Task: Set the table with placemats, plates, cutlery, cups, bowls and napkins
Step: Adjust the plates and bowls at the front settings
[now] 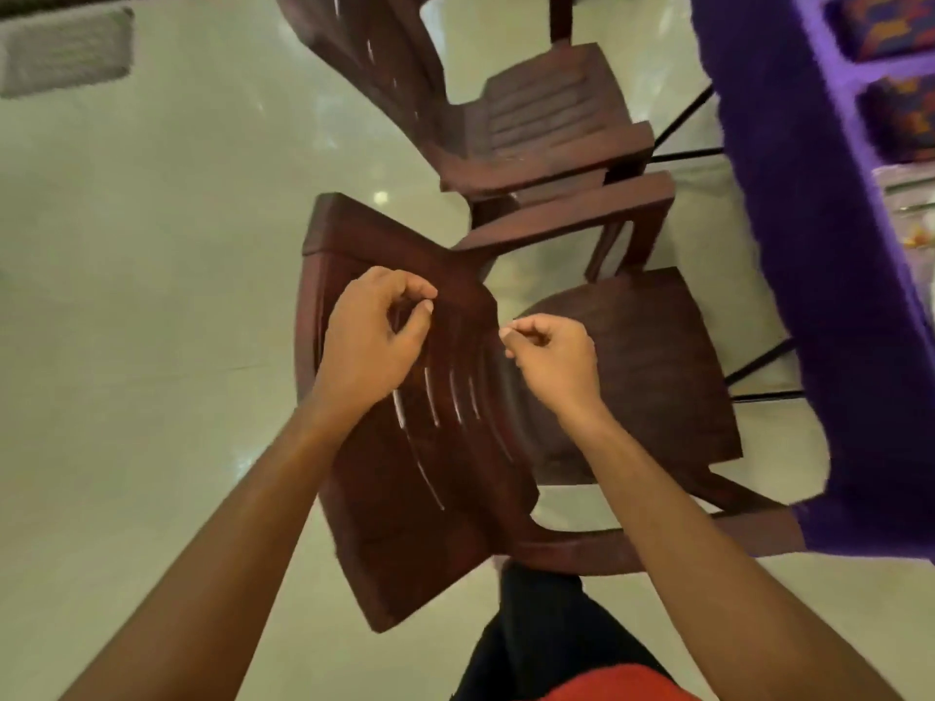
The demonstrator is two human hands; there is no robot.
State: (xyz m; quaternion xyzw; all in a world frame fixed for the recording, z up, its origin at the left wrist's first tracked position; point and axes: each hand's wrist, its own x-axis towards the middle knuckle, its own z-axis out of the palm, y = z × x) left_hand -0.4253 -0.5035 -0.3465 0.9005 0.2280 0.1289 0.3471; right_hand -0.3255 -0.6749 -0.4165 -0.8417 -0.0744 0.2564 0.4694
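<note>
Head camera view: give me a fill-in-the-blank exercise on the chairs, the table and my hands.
1. The number of brown chairs in view, counting the near chair and the far chair, is ____.
2. The tablecloth on the right is coloured ____.
3. The left hand and the right hand have curled fingers and visibly hold ____.
4. Both hands show over the backrest of the ____ chair.

Missing words: two; purple; nothing; near.

Two patterned placemats (883, 25) — orange and blue — flat on the purple table (789, 194)
</note>
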